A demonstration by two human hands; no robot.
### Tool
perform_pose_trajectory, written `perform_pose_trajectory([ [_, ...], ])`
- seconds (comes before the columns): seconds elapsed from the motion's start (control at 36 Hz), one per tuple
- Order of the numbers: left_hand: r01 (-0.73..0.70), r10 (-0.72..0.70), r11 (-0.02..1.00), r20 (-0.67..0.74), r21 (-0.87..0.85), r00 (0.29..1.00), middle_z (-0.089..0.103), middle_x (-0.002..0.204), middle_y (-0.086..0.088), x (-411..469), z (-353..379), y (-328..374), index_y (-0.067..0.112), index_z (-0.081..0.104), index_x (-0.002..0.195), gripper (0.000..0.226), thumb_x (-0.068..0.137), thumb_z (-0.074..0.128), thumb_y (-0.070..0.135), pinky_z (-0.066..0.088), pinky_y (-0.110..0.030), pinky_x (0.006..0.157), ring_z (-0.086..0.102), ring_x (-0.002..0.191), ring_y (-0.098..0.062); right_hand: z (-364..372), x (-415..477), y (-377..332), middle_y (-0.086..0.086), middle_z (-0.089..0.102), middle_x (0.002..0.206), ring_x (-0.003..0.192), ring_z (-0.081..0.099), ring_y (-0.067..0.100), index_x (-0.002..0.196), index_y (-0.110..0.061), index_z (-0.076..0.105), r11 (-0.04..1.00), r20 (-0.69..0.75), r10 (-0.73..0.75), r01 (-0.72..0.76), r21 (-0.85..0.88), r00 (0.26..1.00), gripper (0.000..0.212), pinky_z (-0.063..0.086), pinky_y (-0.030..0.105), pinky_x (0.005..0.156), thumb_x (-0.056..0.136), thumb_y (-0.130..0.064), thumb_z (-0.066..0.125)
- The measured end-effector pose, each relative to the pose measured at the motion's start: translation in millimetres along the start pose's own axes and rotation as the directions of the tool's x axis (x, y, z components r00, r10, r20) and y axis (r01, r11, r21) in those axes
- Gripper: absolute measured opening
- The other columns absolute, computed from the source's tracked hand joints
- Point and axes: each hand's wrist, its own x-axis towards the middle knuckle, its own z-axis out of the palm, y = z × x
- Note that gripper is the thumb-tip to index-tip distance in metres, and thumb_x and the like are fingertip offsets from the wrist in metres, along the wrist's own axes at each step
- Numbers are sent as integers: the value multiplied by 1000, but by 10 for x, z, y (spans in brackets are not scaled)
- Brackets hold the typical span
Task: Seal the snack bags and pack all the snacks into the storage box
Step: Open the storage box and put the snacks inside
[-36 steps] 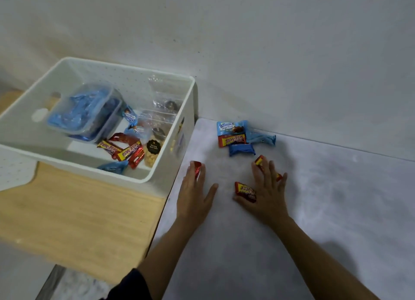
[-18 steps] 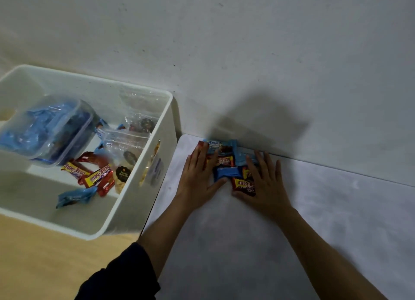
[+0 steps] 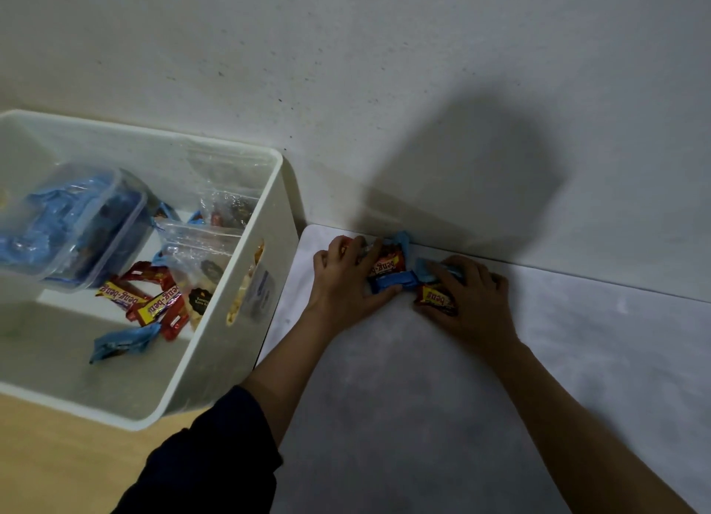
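Observation:
A small heap of red and blue wrapped snacks (image 3: 390, 269) lies on the grey table (image 3: 423, 417) against the wall. My left hand (image 3: 342, 279) curls around the heap's left side, gripping red and blue packets. My right hand (image 3: 467, 296) closes over the right side, with a red packet (image 3: 436, 300) under its thumb and a blue one beneath the fingers. The white storage box (image 3: 269, 213) stands to the left. It holds red and blue snacks (image 3: 154, 305), clear zip bags (image 3: 207, 252) and a clear tub of blue packets (image 3: 69, 225).
The box rests on a wooden surface (image 3: 57, 467) left of the grey table. A pale wall (image 3: 384, 90) rises directly behind the snacks and the box. My dark left sleeve (image 3: 207, 459) shows at the bottom.
Both hands pushed the scattered snacks back toward the wall into one heap, and now they close more tightly around it. The view has shifted right, so the box sits further left.

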Motion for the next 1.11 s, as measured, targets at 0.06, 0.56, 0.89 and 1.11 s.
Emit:
perform_pose_trajectory([
  [0.06, 9, -9, 1000, 12, -2, 1000, 57, 118, -5, -10, 14, 18, 25, 50, 132, 75, 78, 36, 73, 40, -41, 84, 43, 114, -26, -16, -45, 37, 4, 59, 119, 106, 45, 21, 123, -27, 59, 1000, -16, -3, 3, 11, 1000, 71, 42, 37, 77, 85, -73, 22],
  [0.56, -1, 0, 1000, 46, 18, 999, 61, 111, -9, -164, 45, 326, 17, 52, 128, 57, 84, 39, 51, 48, -28, 58, 57, 83, -27, -139, -546, 48, 4, 65, 97, 80, 61, 27, 113, -21, 67, 967, -172, 252, -239, 93, 952, 36, 43, 24, 49, 79, -32, 73],
  [0.89, 101, -96, 987, 45, -123, 994, 54, 103, -13, -322, 7, 372, 20, 46, 133, 61, 83, 43, 56, 53, -30, 48, 56, 63, -22, -37, -713, -72, 10, 66, 100, 74, 59, 31, 115, -18, 66, 963, -280, 268, -259, 71, 922, 41, 48, 33, 50, 85, -40, 50],
  [1.11, 154, -152, 968, 24, -199, 988, 49, 125, -17, -288, 42, 353, 15, 51, 130, 55, 84, 59, 45, 56, -31, 58, 63, 66, -27, -72, -702, -61, 8, 65, 98, 71, 60, 28, 114, -18, 66, 960, -263, 279, -262, 97, 923, 40, 47, 27, 48, 85, -39, 50],
])
